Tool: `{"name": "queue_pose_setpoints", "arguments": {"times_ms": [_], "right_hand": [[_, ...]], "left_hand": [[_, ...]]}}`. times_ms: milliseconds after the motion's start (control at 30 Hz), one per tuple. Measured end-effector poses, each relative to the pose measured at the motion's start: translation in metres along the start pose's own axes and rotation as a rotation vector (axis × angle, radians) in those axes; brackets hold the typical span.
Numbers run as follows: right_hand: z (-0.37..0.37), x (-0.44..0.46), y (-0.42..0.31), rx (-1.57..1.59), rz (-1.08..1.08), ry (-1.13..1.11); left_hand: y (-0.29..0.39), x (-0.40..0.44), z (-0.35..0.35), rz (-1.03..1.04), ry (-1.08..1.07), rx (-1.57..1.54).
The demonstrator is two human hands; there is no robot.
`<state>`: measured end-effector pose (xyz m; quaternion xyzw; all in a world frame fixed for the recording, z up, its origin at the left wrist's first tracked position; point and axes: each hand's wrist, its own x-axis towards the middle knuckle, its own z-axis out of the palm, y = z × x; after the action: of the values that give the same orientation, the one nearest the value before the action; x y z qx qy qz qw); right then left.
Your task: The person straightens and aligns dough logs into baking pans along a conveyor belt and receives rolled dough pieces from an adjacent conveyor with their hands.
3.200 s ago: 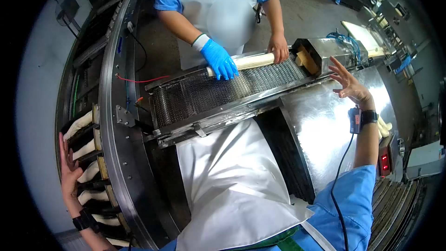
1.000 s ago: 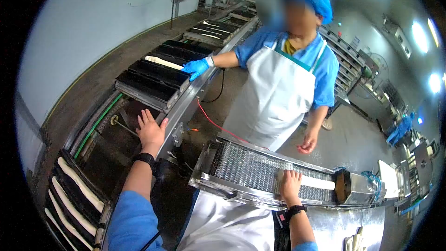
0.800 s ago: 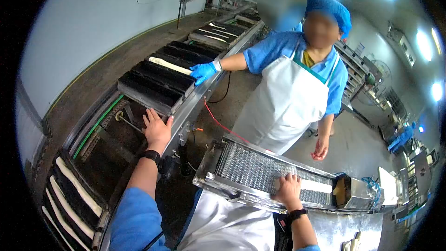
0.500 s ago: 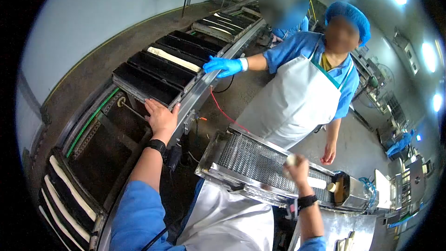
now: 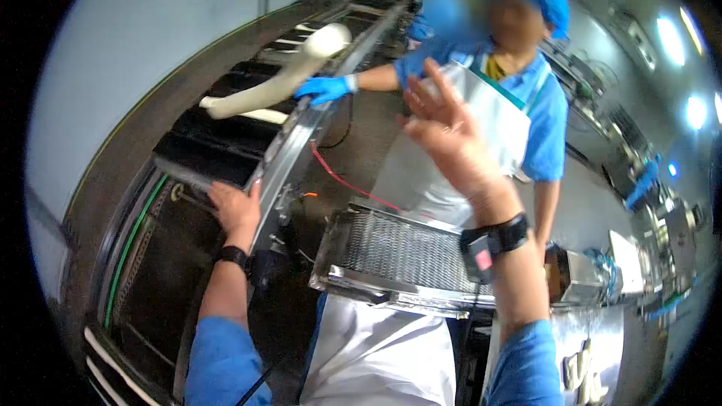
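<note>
A long white roll of dough point(image 5: 274, 84) is in mid-air above the black loaf pans point(image 5: 207, 156), stretched out and blurred. My right hand point(image 5: 447, 131) is raised in front of a co-worker's apron, fingers spread, apart from the dough. My left hand point(image 5: 237, 209) lies with its fingers against the near edge of the pans, thumb apart, holding nothing. A dough strip point(image 5: 267, 116) lies in one of the pans, partly hidden under the airborne roll.
A co-worker's blue-gloved hand point(image 5: 323, 90) is at the pans' right edge. A metal mesh conveyor point(image 5: 398, 244) stands before me. Dough pieces point(image 5: 583, 372) lie on a metal table at lower right. The pan line's metal rail point(image 5: 301, 131) runs away from me.
My right hand has moved from the mesh conveyor up and leftward and let go of the dough, which now flies over the pans. My left hand stays at the pan edge; the view has shifted.
</note>
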<state>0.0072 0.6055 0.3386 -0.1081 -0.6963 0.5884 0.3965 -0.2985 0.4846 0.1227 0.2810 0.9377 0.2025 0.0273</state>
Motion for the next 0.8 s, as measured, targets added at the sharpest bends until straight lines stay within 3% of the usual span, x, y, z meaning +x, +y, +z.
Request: {"name": "queue_pose_setpoints", "arguments": {"times_ms": [100, 167, 300, 500, 800], "right_hand": [[-0.014, -0.039, 0.01, -0.56, -0.061, 0.135], [-0.031, -0.069, 0.01, -1.077, -0.334, 0.244], [-0.047, -0.125, -0.019, -1.345, -0.387, 0.442], [-0.08, -0.16, -0.031, -1.33, -0.423, 0.563], [-0.081, -0.192, -0.026, -1.352, -0.384, 0.48]], "left_hand": [[0.004, -0.001, -0.001, -0.022, 0.004, 0.054], [-0.003, 0.007, 0.015, -0.051, 0.04, 0.038], [0.014, -0.01, -0.005, -0.101, 0.023, 0.031], [0.014, -0.024, -0.006, -0.079, 0.117, -0.004], [0.006, -0.04, -0.002, -0.034, 0.134, -0.112]]}}
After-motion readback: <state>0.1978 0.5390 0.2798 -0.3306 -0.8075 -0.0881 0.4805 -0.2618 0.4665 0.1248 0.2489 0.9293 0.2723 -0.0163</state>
